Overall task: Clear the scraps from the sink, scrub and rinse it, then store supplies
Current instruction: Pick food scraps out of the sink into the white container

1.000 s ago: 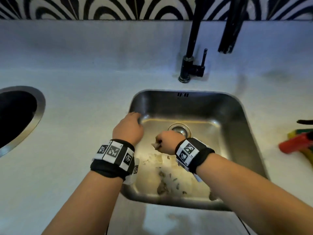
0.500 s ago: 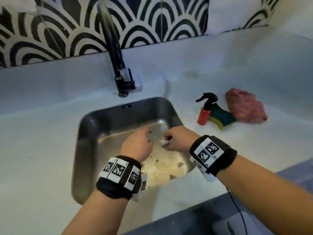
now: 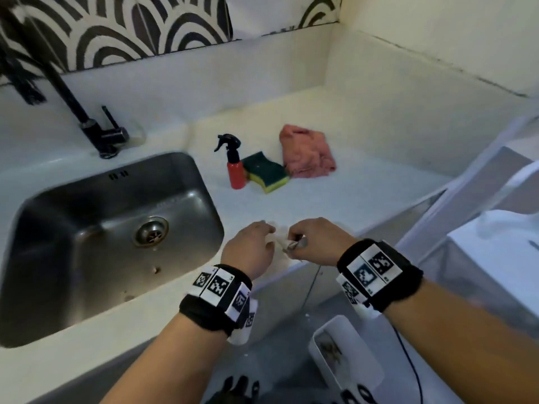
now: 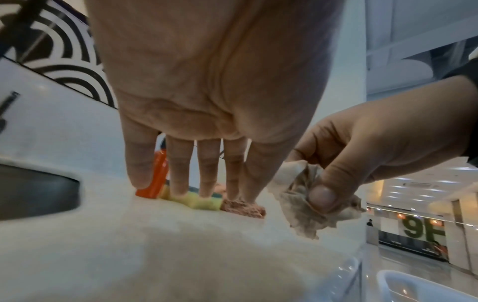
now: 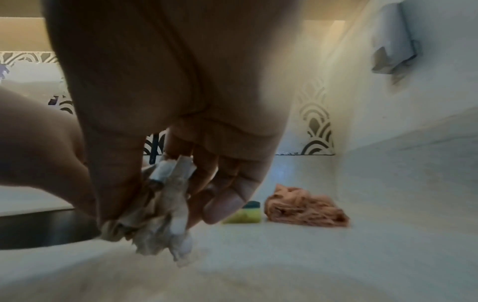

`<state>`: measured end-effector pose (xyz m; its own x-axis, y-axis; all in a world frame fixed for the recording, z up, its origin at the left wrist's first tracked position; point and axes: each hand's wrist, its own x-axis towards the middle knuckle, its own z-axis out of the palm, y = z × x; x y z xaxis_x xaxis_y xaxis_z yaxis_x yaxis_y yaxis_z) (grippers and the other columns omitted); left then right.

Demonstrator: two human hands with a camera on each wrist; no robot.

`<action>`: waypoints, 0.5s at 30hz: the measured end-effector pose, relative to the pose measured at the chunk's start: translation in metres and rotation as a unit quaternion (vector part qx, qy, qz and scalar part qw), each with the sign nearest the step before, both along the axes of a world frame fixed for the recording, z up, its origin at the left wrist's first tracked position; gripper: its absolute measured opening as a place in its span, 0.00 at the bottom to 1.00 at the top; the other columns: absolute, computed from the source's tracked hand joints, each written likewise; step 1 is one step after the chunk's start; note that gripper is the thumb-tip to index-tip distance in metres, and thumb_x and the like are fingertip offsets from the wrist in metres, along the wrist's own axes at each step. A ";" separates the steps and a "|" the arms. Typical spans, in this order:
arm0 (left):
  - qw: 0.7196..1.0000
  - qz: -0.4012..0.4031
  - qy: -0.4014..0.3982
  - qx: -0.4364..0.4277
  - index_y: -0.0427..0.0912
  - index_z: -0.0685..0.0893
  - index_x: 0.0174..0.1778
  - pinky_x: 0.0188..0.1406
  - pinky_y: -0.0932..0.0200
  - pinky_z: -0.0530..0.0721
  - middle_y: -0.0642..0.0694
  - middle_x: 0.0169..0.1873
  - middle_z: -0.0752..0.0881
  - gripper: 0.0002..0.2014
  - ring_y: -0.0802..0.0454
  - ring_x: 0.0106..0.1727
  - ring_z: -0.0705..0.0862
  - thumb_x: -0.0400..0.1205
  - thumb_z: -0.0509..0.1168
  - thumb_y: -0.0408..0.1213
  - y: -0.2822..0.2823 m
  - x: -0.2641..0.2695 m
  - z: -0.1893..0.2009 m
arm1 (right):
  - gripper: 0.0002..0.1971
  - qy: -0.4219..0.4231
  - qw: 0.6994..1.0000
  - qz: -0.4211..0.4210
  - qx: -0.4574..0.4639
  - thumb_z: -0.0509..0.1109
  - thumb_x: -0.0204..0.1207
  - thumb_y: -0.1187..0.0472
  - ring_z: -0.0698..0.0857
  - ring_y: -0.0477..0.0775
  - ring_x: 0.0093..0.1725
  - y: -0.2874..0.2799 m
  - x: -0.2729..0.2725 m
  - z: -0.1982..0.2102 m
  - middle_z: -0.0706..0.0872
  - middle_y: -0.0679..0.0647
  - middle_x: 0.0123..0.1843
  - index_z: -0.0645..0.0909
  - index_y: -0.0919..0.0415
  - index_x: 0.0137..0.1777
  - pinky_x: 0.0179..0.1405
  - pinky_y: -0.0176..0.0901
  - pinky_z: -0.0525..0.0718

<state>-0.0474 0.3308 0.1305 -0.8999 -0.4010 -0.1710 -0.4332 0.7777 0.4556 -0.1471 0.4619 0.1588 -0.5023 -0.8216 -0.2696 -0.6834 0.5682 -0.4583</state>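
Above the near right corner of the counter, just right of the sink, the person's two hands meet over a crumpled wad of soiled paper; the right hand pinches the wad between thumb and curled fingers, probably so that the scraps wrapped inside cannot spill; the left hand hangs beside it with its fingers straight, slightly parted and pointing down, gripping nothing, and whether it touches the wad cannot be told; it seems placed to catch or steady the bundle. The wad hangs clear of the counter, near its front edge; below and nearer, on the floor, stands a white bin with dark bits already in it, which is most likely why the bundle is carried this way; the judgement is that the scrap-clearing step is close to its end, with the drop into the bin to come. The sink basin looks nearly bare, with a few small specks near the drain; scrubbing and rinsing are not yet begun. Farther off on the counter the red spray bottle, the green-and-yellow sponge and the pink cloth sit side by side, apparently untouched, close enough to the sink for the scrub.
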 end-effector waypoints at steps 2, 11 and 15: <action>0.999 -0.032 -0.007 -0.010 0.49 0.70 0.77 0.75 0.54 0.67 0.50 0.80 0.65 0.22 0.50 0.79 0.66 0.85 0.57 0.40 0.023 -0.015 -0.009 | 0.05 0.002 1.000 -0.003 0.009 0.70 0.75 0.55 0.79 0.52 0.45 0.030 -0.009 -0.010 0.86 0.54 0.50 0.78 0.54 0.42 0.42 0.43 0.74; 0.989 -0.119 -0.050 -0.069 0.45 0.58 0.82 0.79 0.48 0.62 0.48 0.84 0.55 0.25 0.49 0.83 0.55 0.87 0.51 0.38 0.091 -0.067 -0.033 | 0.06 -0.027 0.997 -0.057 0.049 0.65 0.78 0.56 0.80 0.56 0.47 0.139 -0.022 -0.086 0.84 0.56 0.51 0.79 0.58 0.48 0.43 0.44 0.76; 0.986 -0.110 -0.070 -0.106 0.43 0.57 0.82 0.76 0.38 0.63 0.47 0.83 0.54 0.26 0.46 0.82 0.55 0.86 0.52 0.38 0.105 -0.080 -0.041 | 0.07 -0.058 0.988 -0.132 0.049 0.67 0.76 0.55 0.81 0.60 0.41 0.171 -0.013 -0.131 0.81 0.56 0.38 0.75 0.58 0.45 0.41 0.46 0.75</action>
<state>-0.1270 0.4356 0.0892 -0.9427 -0.2392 -0.2326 -0.2906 0.9310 0.2207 -0.1596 0.6332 0.0279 -0.6569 -0.6325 -0.4103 -0.4513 0.7658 -0.4581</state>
